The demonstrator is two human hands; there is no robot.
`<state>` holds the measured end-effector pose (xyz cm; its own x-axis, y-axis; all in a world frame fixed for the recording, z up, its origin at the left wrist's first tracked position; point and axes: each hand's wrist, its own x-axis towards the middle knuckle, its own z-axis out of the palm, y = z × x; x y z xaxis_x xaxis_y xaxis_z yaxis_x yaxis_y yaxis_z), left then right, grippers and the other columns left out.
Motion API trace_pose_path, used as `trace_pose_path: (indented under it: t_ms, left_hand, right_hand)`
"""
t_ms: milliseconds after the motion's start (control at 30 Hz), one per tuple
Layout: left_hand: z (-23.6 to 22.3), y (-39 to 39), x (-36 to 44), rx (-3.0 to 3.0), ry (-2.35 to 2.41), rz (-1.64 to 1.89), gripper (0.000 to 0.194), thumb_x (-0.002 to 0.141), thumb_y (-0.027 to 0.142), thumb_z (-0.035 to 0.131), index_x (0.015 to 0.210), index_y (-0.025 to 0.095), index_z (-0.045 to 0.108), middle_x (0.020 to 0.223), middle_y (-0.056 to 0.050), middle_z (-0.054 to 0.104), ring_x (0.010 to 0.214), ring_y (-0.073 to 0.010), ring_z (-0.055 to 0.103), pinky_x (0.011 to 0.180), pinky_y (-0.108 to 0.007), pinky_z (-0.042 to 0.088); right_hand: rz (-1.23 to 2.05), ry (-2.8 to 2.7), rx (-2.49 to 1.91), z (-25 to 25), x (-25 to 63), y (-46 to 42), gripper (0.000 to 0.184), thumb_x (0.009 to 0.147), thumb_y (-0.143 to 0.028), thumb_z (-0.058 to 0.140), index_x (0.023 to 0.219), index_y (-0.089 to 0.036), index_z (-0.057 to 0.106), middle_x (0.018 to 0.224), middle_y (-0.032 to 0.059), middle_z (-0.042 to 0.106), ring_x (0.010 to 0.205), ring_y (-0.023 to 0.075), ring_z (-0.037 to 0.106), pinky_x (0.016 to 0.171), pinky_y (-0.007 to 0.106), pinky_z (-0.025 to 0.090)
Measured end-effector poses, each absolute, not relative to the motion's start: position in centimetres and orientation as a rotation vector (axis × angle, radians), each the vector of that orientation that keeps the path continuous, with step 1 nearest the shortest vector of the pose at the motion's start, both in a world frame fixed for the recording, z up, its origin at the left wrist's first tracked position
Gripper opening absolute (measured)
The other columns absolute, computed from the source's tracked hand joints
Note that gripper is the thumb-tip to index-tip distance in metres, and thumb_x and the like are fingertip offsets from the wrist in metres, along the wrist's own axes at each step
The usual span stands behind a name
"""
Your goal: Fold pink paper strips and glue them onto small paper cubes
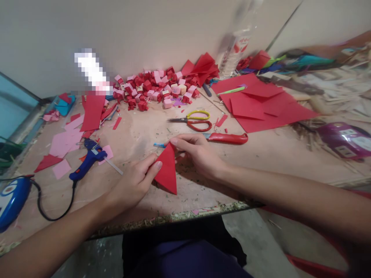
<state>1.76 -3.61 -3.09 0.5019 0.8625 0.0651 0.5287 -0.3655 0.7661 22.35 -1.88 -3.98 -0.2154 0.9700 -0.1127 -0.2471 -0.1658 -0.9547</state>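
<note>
Between my two hands is a piece of red paper [167, 170], folded into a pointed triangle and held up off the table near its front edge. My left hand [143, 173] pinches its left side, thumb on top. At the upper tip, the thumb and fingers of my right hand [195, 150] are closed on the same paper. A light-blue pen-like thing [159, 145] lies just behind, partly hidden by the paper and my right hand. Beyond my right hand lie a red-handled knife [228, 138] and scissors [199, 121] with one yellow and one red loop.
A blue glue gun [90, 156] with a black cord lies at left, beside pink paper pieces [65, 143]. Small red and pink cubes [153, 88] are heaped at the back. Red sheets [255, 100], a plastic bottle [234, 54] and a purple tape measure [343, 139] are at right.
</note>
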Motion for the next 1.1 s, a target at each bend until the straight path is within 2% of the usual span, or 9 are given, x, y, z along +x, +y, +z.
trace_pose_path:
  t_ms: [133,300,533,733,967,1100]
  left_hand:
    - [-2.98,-3.56,1.61,1.982,1.134,0.682,0.029,0.105,0.037,0.047,0.083,0.023,0.059,0.066,0.002,0.059,0.059,-0.0168,0.054,0.060,-0.029,0.039]
    - [-2.93,-3.47,1.60,1.974,1.146,0.653,0.029,0.105,0.036,0.047,0.081,0.022,0.059,0.066,0.003,0.058,0.059,-0.0159,0.053,0.060,-0.029,0.038]
    - [-2.63,-3.53,1.70,1.952,1.165,0.665,0.032,0.104,0.037,0.046,0.077,0.023,0.054,0.068,0.002,0.060,0.063,-0.0171,0.056,0.062,-0.029,0.043]
    - [-3.14,-3.47,1.51,1.915,1.195,0.623,0.034,0.106,0.042,0.043,0.083,0.022,0.057,0.074,0.003,0.062,0.068,-0.0157,0.057,0.064,-0.027,0.043]
    - [-2.73,-3.50,1.56,1.962,1.234,0.672,0.034,0.105,0.038,0.044,0.077,0.021,0.054,0.068,0.003,0.057,0.062,-0.0143,0.053,0.059,-0.027,0.040]
    - [-2.56,-3.42,1.61,1.970,1.204,0.693,0.033,0.104,0.035,0.045,0.074,0.022,0.050,0.064,0.004,0.053,0.057,-0.0138,0.050,0.056,-0.027,0.037]
  right_hand:
    - [1.661,-1.172,-1.012,-4.25,22.35,-2.10,0.025,0.082,-0.041,0.082,0.079,-0.017,0.077,0.077,0.0024,0.070,0.066,0.0122,0.061,0.060,0.025,0.049]
    - [1.637,-1.181,-1.015,-4.07,22.04,-2.61,0.032,0.083,-0.042,0.081,0.065,-0.017,0.071,0.062,-0.0018,0.060,0.054,0.0088,0.048,0.052,0.023,0.039]
    - [1.708,-1.178,-1.047,-4.33,22.08,-2.44,0.031,0.080,-0.045,0.083,0.075,-0.015,0.075,0.071,0.0015,0.067,0.062,0.0115,0.058,0.059,0.024,0.047]
    - [1.616,-1.238,-1.038,-4.49,22.07,-2.65,0.029,0.089,-0.040,0.074,0.073,-0.015,0.074,0.068,0.0013,0.067,0.060,0.0101,0.055,0.059,0.024,0.045]
    - [1.730,-1.262,-1.030,-4.57,22.12,-2.59,0.031,0.083,-0.045,0.080,0.078,-0.015,0.074,0.073,0.0021,0.069,0.065,0.0119,0.058,0.063,0.026,0.047]
    - [1.704,-1.298,-1.035,-4.60,22.07,-2.68,0.034,0.084,-0.045,0.079,0.072,-0.014,0.072,0.067,0.0012,0.066,0.060,0.0108,0.053,0.060,0.026,0.043]
